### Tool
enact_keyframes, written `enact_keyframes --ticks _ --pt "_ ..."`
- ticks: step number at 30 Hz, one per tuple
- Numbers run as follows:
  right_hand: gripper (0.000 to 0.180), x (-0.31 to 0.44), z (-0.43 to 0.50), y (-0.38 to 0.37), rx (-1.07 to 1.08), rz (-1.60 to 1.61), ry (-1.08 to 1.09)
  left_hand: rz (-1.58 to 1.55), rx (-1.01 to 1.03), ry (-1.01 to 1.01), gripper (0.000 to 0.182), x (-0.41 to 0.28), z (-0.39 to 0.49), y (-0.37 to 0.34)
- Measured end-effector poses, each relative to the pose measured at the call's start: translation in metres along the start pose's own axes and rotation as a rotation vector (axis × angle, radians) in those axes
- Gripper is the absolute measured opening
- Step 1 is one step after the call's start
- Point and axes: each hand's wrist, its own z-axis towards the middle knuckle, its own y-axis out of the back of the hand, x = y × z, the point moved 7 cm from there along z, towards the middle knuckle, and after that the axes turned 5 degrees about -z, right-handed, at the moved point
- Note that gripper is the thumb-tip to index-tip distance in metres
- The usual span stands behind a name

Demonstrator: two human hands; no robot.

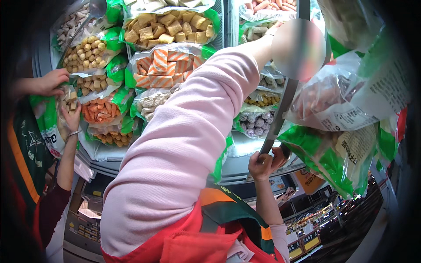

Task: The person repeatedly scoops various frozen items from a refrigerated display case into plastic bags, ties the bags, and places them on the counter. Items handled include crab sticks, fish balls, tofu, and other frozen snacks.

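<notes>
My left arm, in a pink sleeve, reaches forward and right across an open chest freezer. At its end my left hand (pixel 275 29) is mostly hidden by a blurred round patch, near a bag of greyish pieces (pixel 258 33); its grip cannot be seen. My right hand (pixel 267 161) is closed around the lower end of a dark metal lid frame (pixel 279 121) at the freezer's near side. A bag of purple-speckled balls (pixel 257 124) lies left of this frame. Farther left sit bags of orange-striped blocks (pixel 167 67) and golden tofu puffs (pixel 171 28).
At left, another person's hands (pixel 70 113) hold a green-and-clear bag of tan cubes (pixel 67 98). A metal scoop (pixel 75 33) leans over bags there. Bulky green-and-clear bags (pixel 332 95) are piled at right. The freezer's near rim (pixel 108 166) curves before me. Price signs (pixel 304 245) show below right.
</notes>
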Motion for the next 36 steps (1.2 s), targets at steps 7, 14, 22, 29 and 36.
enact_keyframes --ticks 7,14,22,29,36 --pt "0.024 -0.001 0.0 0.001 -0.014 0.004 0.007 0.162 0.563 -0.019 0.056 -0.021 -0.048 0.021" --pt "0.024 0.0 0.0 0.001 -0.021 0.013 0.001 0.336 0.51 0.048 0.053 -0.019 -0.071 0.058" --pt "0.025 -0.004 -0.008 -0.002 -0.033 0.033 -0.028 0.147 0.523 -0.252 0.031 -0.04 -0.055 0.044" --pt "0.025 -0.004 -0.006 -0.002 -0.008 0.006 -0.006 0.12 0.386 0.111 0.038 -0.004 -0.004 0.024" --pt "0.025 -0.003 -0.004 -0.002 -0.009 0.004 -0.031 0.227 0.478 0.064 0.052 -0.009 -0.023 0.014"
